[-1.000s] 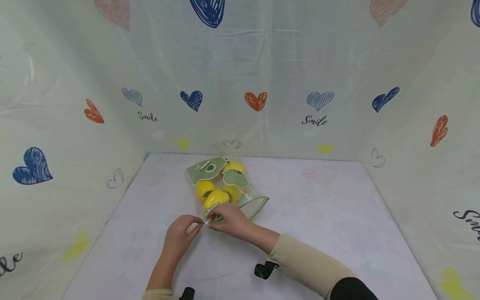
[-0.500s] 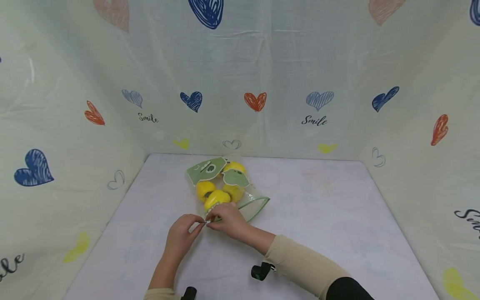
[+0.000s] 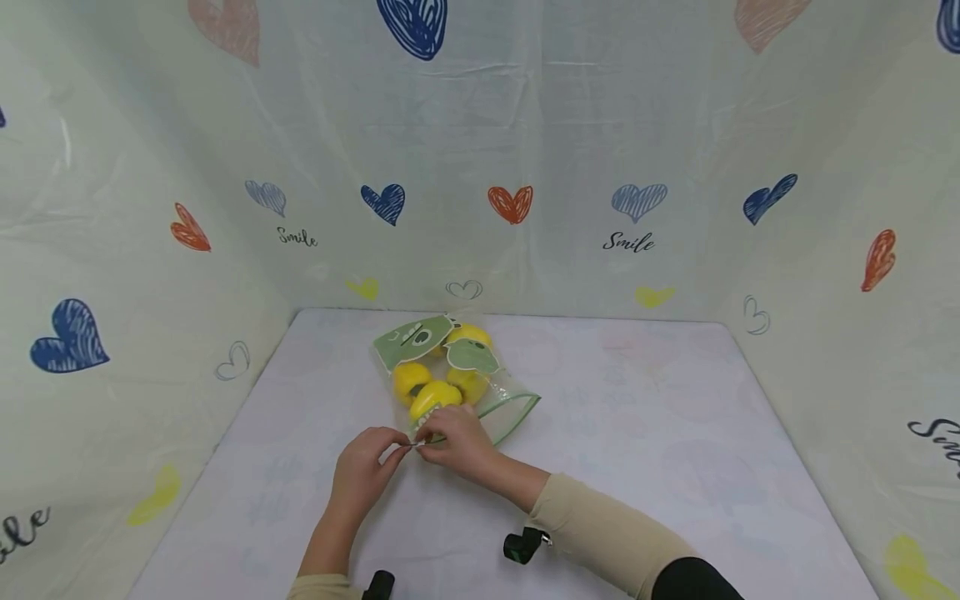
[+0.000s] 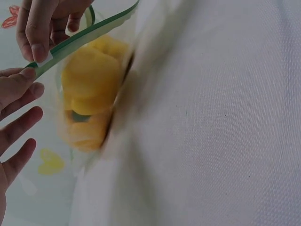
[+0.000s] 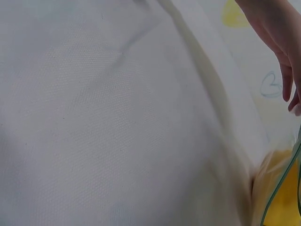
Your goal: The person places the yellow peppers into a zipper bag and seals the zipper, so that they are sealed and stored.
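A clear plastic bag (image 3: 471,356) with green printed shapes and a green-edged opening lies on the table, its mouth toward the person. Several yellow bell peppers (image 3: 435,396) are inside. My left hand (image 3: 360,471) pinches the near left corner of the green edge (image 4: 89,34) between thumb and index finger, other fingers spread in the left wrist view. Right beside it, my right hand (image 3: 465,446) pinches the same edge near a small white piece (image 4: 45,60), mostly covered by fingers. In the right wrist view, the left hand (image 5: 277,37) reaches in from the upper right.
The white-covered table (image 3: 637,467) ends at a hanging cloth (image 3: 570,150) printed with hearts, which encloses the back and both sides. Dark wrist cameras sit under the right forearm (image 3: 522,546) and beside the left cuff (image 3: 379,585).
My left fingertips have shifted slightly right, closer to the right fingertips, and less of the white piece shows between them. The bag and peppers lie almost as before.
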Demonstrator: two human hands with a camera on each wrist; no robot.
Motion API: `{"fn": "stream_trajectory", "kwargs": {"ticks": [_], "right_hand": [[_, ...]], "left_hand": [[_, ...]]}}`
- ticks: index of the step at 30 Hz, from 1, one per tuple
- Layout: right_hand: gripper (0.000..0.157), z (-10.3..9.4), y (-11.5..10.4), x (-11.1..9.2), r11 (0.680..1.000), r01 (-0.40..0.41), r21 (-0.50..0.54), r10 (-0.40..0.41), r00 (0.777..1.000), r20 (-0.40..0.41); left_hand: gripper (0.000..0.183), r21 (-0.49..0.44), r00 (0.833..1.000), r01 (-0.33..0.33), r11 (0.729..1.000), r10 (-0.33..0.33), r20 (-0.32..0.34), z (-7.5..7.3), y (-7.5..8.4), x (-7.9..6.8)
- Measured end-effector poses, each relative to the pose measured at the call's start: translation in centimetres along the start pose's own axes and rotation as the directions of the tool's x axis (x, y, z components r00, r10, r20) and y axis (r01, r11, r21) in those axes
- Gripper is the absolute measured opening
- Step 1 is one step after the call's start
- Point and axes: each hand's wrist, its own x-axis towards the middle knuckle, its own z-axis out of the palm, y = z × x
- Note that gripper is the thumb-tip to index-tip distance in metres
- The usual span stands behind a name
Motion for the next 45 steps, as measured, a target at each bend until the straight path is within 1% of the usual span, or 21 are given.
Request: {"fn": "stream_trajectory", "kwargs": {"ticks": [4, 7, 11, 16, 22, 27, 31, 35, 40, 45], "right_hand": [[0.009, -0.1, 0.4, -0.3, 0.999, 0.019, -0.028, -0.020, 0.999, -0.026], [0.010, -0.2, 0.8, -0.5, 0.998, 0.032, -0.049, -0.035, 0.998, -0.050], [0.011, -0.4, 1.4, -0.9, 0.998, 0.019, -0.057, -0.022, 0.998, -0.064], [0.011, -0.5, 1.9, -1.1, 0.999, 0.000, -0.048, -0.003, 0.998, -0.056], [0.012, -0.7, 2.0, -1.2, 0.999, 0.010, -0.047, -0.013, 0.997, -0.078], [0.012, -0.9, 1.7, -1.1, 0.999, 0.014, -0.044, -0.018, 0.996, -0.086], [0.012, -1.0, 1.4, -1.0, 0.999, 0.025, -0.029, -0.027, 0.996, -0.086], [0.011, -1.2, 1.1, -0.9, 0.999, 0.042, -0.025, -0.044, 0.995, -0.090], [0.010, -1.4, 1.1, -0.9, 0.997, 0.055, -0.047, -0.058, 0.996, -0.068], [0.009, -1.7, 1.7, -1.0, 0.989, 0.095, -0.112, -0.103, 0.993, -0.061]], "left_hand": [[0.030, 0.011, 0.999, 0.022, 1.000, -0.022, 0.025, 0.0, 0.2, 0.1], [0.030, 0.004, 0.999, 0.041, 0.999, -0.041, 0.021, -0.1, 0.2, 0.0], [0.030, -0.003, 0.999, 0.052, 0.999, -0.052, 0.016, -0.3, 0.1, 0.0], [0.028, -0.018, 0.996, 0.072, 0.997, -0.071, 0.046, -0.3, 0.2, -0.1], [0.025, -0.034, 0.991, 0.105, 0.994, -0.102, 0.088, -0.2, 0.5, 0.0], [0.027, -0.027, 0.990, 0.096, 0.995, -0.092, 0.104, 0.0, 0.7, 0.2], [0.028, -0.022, 0.996, 0.047, 0.999, -0.045, 0.083, 0.5, 0.9, 0.6], [0.026, -0.006, 0.997, 0.020, 1.000, -0.020, 0.079, 0.8, 1.1, 0.9], [0.025, 0.015, 0.994, 0.053, 0.998, -0.054, 0.095, 0.7, 1.5, 1.1], [0.024, 0.012, 0.992, 0.070, 0.997, -0.071, 0.107, 0.5, 1.6, 1.3]]}}
